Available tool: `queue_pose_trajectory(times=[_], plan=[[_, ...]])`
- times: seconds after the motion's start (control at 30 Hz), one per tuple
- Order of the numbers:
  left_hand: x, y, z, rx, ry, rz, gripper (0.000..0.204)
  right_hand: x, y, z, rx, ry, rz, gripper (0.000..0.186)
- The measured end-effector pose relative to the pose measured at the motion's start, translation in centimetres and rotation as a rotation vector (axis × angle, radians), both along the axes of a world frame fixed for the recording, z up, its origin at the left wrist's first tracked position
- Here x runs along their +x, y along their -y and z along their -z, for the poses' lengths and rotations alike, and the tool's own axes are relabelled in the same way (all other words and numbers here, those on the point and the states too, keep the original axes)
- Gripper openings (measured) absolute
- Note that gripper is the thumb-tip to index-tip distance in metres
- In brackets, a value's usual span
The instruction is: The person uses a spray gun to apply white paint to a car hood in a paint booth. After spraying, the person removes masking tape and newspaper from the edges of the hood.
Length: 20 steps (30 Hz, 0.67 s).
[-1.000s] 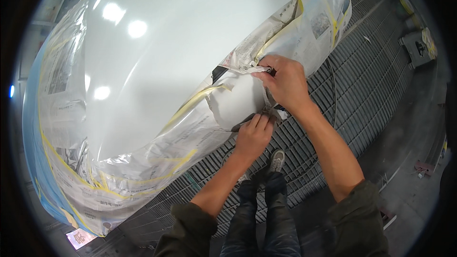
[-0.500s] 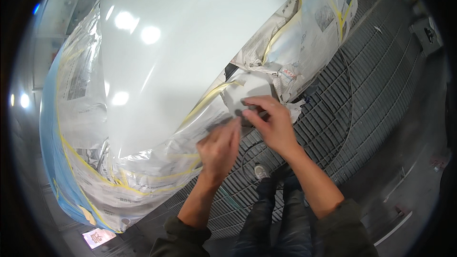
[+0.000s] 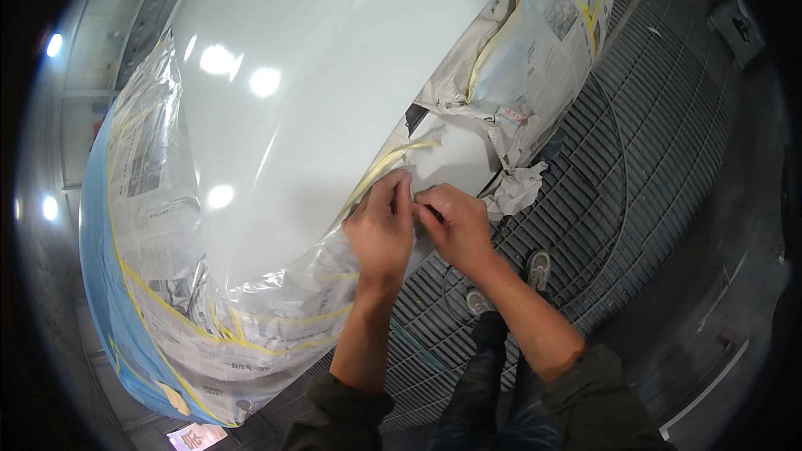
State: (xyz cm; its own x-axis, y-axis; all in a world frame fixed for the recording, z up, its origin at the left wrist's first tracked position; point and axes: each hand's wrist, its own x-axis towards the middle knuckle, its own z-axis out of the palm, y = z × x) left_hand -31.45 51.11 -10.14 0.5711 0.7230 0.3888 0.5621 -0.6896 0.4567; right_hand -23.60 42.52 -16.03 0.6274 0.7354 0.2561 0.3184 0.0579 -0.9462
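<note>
A glossy white car hood has its front end masked with newspaper under clear plastic film. Yellow masking tape runs along the hood's edge, and one strip sticks out loose. My left hand is closed in a pinch at the torn rim of the newspaper, just below that tape. Close beside it, almost touching, my right hand pinches the same torn rim. The fingertips partly hide the paper between them. Beyond my hands a white body panel shows through the gap in the masking.
Crumpled newspaper hangs off the right side of the gap. A second masked section lies farther right. Under my feet is a dark metal floor grating, with a thin cable curving across it. Blue sheeting covers the far left.
Both hands have come together at the paper's torn edge; my right hand has moved down and closed. More white panel shows. My view has shifted slightly, and a second shoe is visible.
</note>
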Motion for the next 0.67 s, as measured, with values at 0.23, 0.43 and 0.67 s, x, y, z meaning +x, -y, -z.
queue_pose_trajectory(times=[0.23,0.43,0.67], plan=[[-0.1,-0.1,0.7,0.086,-0.011,-0.015,0.006,-1.8,-0.2,0.9,0.093,0.288,0.078,0.023],[-0.1,-0.2,0.7,0.104,-0.032,-0.003,0.007,-4.5,1.4,1.2,0.105,0.178,0.054,0.019],[-0.5,-0.5,1.3,0.138,-0.021,0.044,0.006,-9.5,4.1,6.2,-0.121,0.042,-0.003,0.013]])
